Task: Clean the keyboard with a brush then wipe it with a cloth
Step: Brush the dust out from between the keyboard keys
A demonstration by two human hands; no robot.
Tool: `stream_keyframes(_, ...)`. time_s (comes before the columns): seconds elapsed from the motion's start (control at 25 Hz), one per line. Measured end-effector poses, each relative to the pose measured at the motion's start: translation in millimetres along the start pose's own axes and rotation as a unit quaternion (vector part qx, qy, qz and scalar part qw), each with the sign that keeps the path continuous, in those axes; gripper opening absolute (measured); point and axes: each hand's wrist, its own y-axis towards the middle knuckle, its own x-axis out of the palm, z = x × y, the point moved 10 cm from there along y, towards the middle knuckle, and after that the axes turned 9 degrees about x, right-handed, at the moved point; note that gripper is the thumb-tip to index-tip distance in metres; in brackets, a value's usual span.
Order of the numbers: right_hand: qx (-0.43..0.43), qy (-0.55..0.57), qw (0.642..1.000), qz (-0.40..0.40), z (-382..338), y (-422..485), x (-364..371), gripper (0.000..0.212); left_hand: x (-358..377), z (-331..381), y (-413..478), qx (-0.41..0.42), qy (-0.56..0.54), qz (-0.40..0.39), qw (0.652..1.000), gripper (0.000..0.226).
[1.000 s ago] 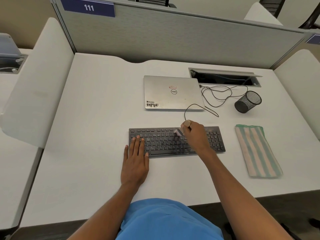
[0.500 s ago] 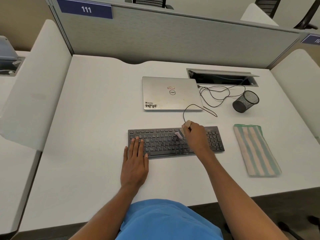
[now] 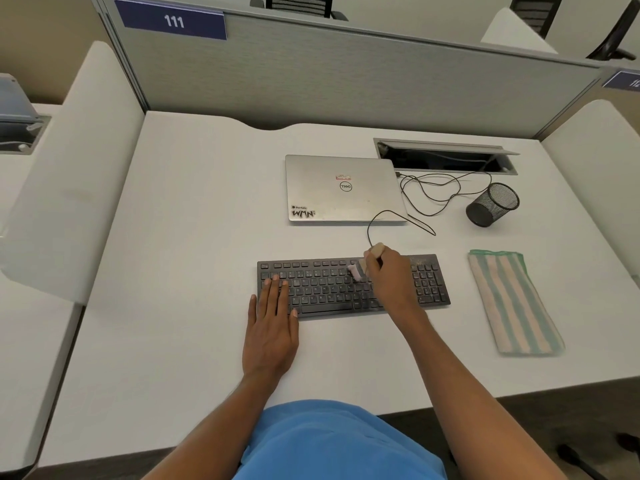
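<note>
Brush phase, judged underway; wipe not begun. Black kbd (image 3: 329, 292) lies flat on white desk (image 3: 190, 237), near the front edge, square to the person. L hand (image 3: 272, 327) is flat, fingers straight and together, tips on the left-end keys, palm on desk just in front. Reads as a brace so kbd won't skid under strokes. R hand (image 3: 393, 278) is curled round a small brush (image 3: 356, 273): handle end pokes out above the knuckles, pale bristles angled down-left onto the upper key rows, right of centre. The tilt prob. lets bristles rake into gaps betw. keys rather than skim the caps. Exact finger grip hidden by back of hand. Can't tell which rows are done. Striped cloth (image 3: 512, 303), folded, lies on desk right of kbd, apart from it, on the R-hand side, so handy for the swap w/o reaching across. Closed laptop (image 3: 343, 188), loose cable (image 3: 429, 192) and mesh cup (image 3: 491, 204) sit behind kbd.
</note>
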Motion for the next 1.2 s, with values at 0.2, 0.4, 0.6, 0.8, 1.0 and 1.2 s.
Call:
stream_keyframes(0.2, 0.03, -0.069, 0.997, -0.033, 7, -7, 11, 0.034, 0, 0, 0, 0.001, 0.003, -0.001, 1.0, 0.061)
stream_keyframes(0.4, 0.007, 0.002, 1.0, -0.009, -8, -4, -6, 0.036, 0, 0, 0, -0.001, 0.007, -0.001, 1.0, 0.061)
stream_keyframes(0.6, 0.009, -0.007, 0.999, -0.041, 3, -16, 4, 0.034, -1, 0, 0, 0.0, 0.002, 0.001, 1.0, 0.061)
stream_keyframes(0.8, 0.023, -0.013, 1.0, -0.005, 19, -9, -7, 0.034, -1, -1, -1, -0.001, 0.002, 0.003, 1.0, 0.061)
stream_keyframes(1.0, 0.022, 0.035, 0.999, 0.016, 20, -9, -8, 0.031, -2, 1, -1, 0.0, 0.002, 0.007, 1.0, 0.061)
stream_keyframes(1.2, 0.031, 0.002, 1.0, -0.004, 28, -18, -7, 0.035, -3, 0, -1, 0.0, 0.001, 0.008, 1.0, 0.061)
